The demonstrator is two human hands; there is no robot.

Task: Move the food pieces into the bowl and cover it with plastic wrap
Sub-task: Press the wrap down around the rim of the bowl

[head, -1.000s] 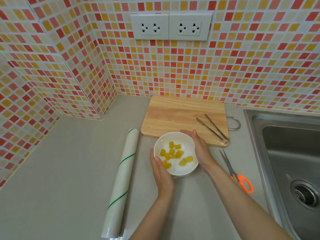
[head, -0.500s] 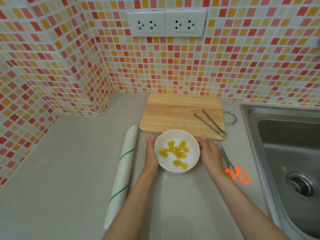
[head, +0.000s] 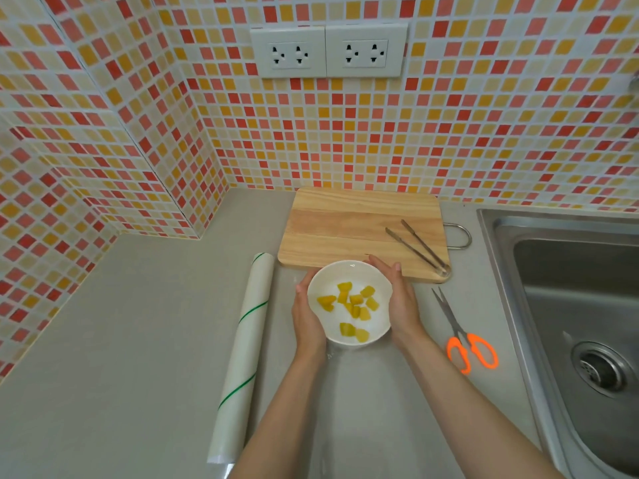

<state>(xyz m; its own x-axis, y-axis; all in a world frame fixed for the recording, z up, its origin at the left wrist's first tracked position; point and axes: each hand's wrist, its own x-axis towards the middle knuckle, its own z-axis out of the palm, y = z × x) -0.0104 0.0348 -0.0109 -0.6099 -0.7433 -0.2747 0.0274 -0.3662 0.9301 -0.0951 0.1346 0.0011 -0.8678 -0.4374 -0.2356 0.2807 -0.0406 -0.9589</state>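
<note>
Cupping white bowl [head: 349, 302] of yellow food pieces [head: 356, 300], left hand [head: 306, 316], right hand [head: 397, 299], both grips wrapped round it.

Food pieces [head: 352, 307] held in bowl [head: 380, 281], bowl cupped between left hand [head: 307, 318] and right hand [head: 401, 299], cutting board [head: 345, 229] behind with tongs [head: 418, 247] laid on it, wrap roll [head: 242, 354] left, scissors [head: 463, 333] right, sink [head: 570, 305] at far right of surface [head: 121, 340].

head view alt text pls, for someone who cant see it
Two hands, left and right, cup a white bowl of yellow food pieces on a grey counter. A wrap roll lies to its left, a cutting board with tongs behind, orange scissors and a sink to the right.
</note>
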